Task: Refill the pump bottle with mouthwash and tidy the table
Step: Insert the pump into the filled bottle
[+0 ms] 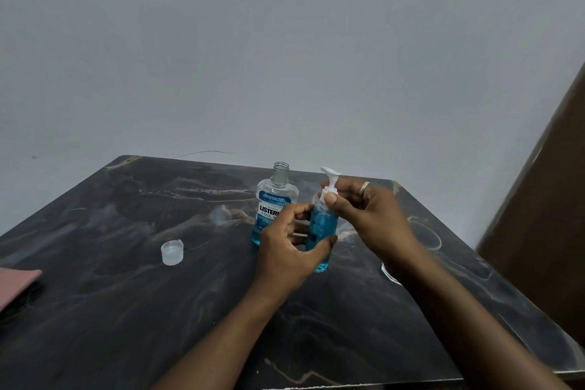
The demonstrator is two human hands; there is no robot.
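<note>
A pink cloth lies at the left edge of a dark marbled table. A clear plastic cap rests nearby. An uncapped mouthwash bottle with blue liquid stands mid-table. Just beside it, the left hand grips a clear pump bottle of blue liquid, while the right hand pinches its white pump collar. A clear glass funnel lies behind the right wrist.

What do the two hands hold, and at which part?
The pump bottle: left hand around its body, right hand at the pump collar.
</note>
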